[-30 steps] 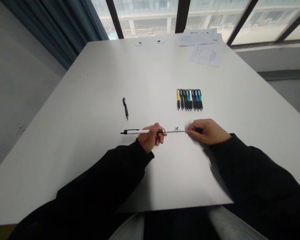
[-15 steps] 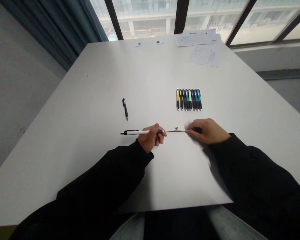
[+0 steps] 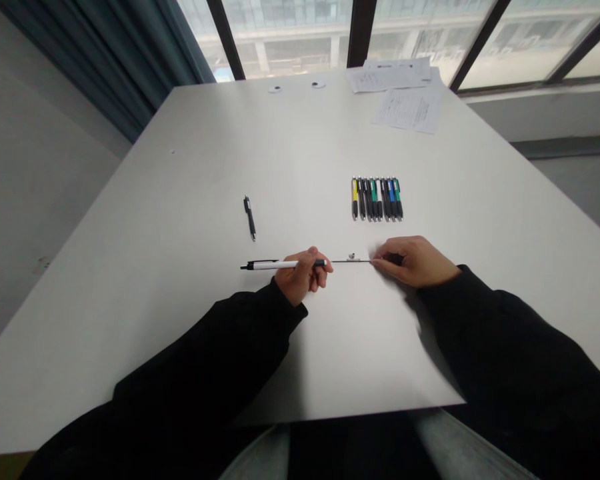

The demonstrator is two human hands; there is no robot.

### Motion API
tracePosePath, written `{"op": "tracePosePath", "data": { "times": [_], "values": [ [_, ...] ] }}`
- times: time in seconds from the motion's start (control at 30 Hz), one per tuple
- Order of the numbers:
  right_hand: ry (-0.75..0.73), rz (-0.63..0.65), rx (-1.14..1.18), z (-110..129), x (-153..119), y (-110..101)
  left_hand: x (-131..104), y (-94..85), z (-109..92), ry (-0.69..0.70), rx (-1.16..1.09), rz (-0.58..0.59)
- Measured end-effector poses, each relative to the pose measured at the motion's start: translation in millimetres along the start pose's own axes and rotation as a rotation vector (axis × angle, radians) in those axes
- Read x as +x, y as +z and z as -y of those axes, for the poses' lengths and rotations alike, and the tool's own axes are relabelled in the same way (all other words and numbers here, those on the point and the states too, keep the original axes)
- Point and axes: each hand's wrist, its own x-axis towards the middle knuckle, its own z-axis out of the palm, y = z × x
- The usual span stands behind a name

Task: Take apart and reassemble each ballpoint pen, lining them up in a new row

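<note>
My left hand (image 3: 306,272) is closed round a white pen barrel (image 3: 267,265) with a black clip and black grip, held level with its grip end to the right. My right hand (image 3: 405,260) pinches the right end of a pen refill (image 3: 360,261), a thin dark rod. The refill's left end lies close to the fingers of my left hand; whether it touches the barrel I cannot tell. Just behind the refill, small metallic parts (image 3: 351,256) lie on the table, too small to make out fully.
A row of several pens (image 3: 377,199) in various colours lies beyond my right hand. One black pen (image 3: 250,218) lies alone at the left. Papers (image 3: 410,109) and two white oval pieces with dark spots rest near the far edge of the white table (image 3: 300,147).
</note>
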Motion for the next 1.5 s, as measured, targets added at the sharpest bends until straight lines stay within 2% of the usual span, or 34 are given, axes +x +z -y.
{"op": "tracePosePath", "data": {
  "times": [0.27, 0.43, 0.53, 0.63, 0.77, 0.9, 1.0, 1.07, 1.17, 1.23, 1.33, 1.43, 1.5],
  "values": [
    [-0.002, -0.016, 0.007, -1.7, -0.6, -0.8, 0.6, -0.4, 1.3, 0.002, 0.006, 0.003],
    [0.032, -0.145, 0.176, 10.4, -1.0, 0.9, -0.9, 1.4, 0.8, -0.012, -0.003, 0.028],
    [-0.034, -0.216, 0.356, 31.7, 0.6, 5.6, -4.0, 5.1, -1.2, -0.028, -0.029, 0.121],
    [-0.163, -0.224, 0.487, 55.3, 2.8, 11.5, -7.4, 8.8, -3.2, -0.028, -0.083, 0.258],
    [-0.215, -0.254, 0.48, 71.9, 4.9, 17.3, -10.4, 10.6, -2.9, 0.026, -0.078, 0.335],
    [-0.213, -0.28, 0.435, 72.2, 6.1, 18.4, -9.8, 10.6, 1.8, 0.063, -0.021, 0.368],
    [-0.176, -0.249, 0.41, 68.2, 4.8, 15.6, -5.5, 6.5, 5.5, 0.092, -0.047, 0.343],
    [-0.1, -0.203, 0.403, 63.2, 2.3, 12.2, -1.0, -1.3, 5.7, 0.099, -0.085, 0.293],
    [0.021, -0.17, 0.406, 50.7, -2.8, 6.1, 4.9, -18.7, 1.0, 0.081, -0.036, 0.159],
    [0.05, -0.168, 0.392, 39.6, -6.4, 3.0, 6.7, -29.2, -2.9, 0.067, 0.036, 0.07],
    [0.046, -0.133, 0.342, 23.7, -11.4, 1.6, 6.8, -37.3, -4.1, 0.184, 0.316, 0.044],
    [0.049, -0.092, 0.287, 14.2, -14.6, 2.1, 6.6, -36.8, 0.9, 0.426, 0.601, 0.097],
    [0.052, -0.057, 0.24, 11.7, -15.3, 1.9, 7.5, -34.2, 4.9, 0.57, 0.681, 0.109]
  ]
}}
